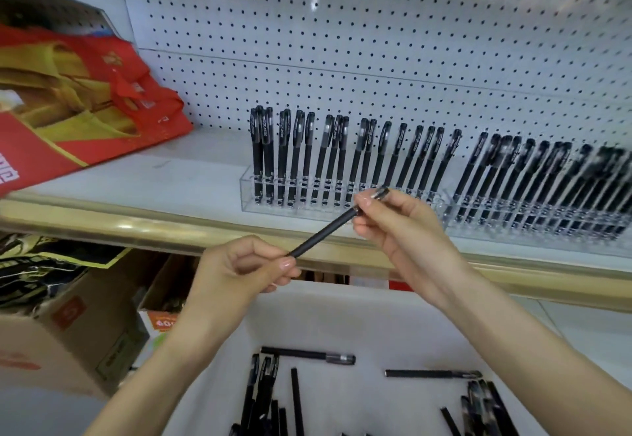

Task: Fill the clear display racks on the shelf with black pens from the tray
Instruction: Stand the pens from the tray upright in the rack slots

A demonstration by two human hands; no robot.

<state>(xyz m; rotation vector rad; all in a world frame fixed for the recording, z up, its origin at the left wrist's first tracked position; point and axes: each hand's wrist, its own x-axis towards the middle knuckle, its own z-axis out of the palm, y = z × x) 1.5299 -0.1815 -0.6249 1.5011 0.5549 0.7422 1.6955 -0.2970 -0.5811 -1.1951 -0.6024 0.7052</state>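
A black pen [328, 228] is held between both hands in front of the shelf edge. My left hand [239, 268] pinches its lower barrel end. My right hand [393, 223] pinches its capped upper end, just in front of the left clear rack [249, 192]. That rack holds several upright black pens [342, 158]. A second clear rack [455, 220] to the right is packed with several more pens. Below, the white tray [359, 312] carries several loose black pens [307, 355].
A red and gold bag [85, 103] lies on the shelf at the left. White pegboard [376, 42] backs the shelf, whose front has a gold edge [154, 227]. Cardboard boxes [68, 333] stand below at the left.
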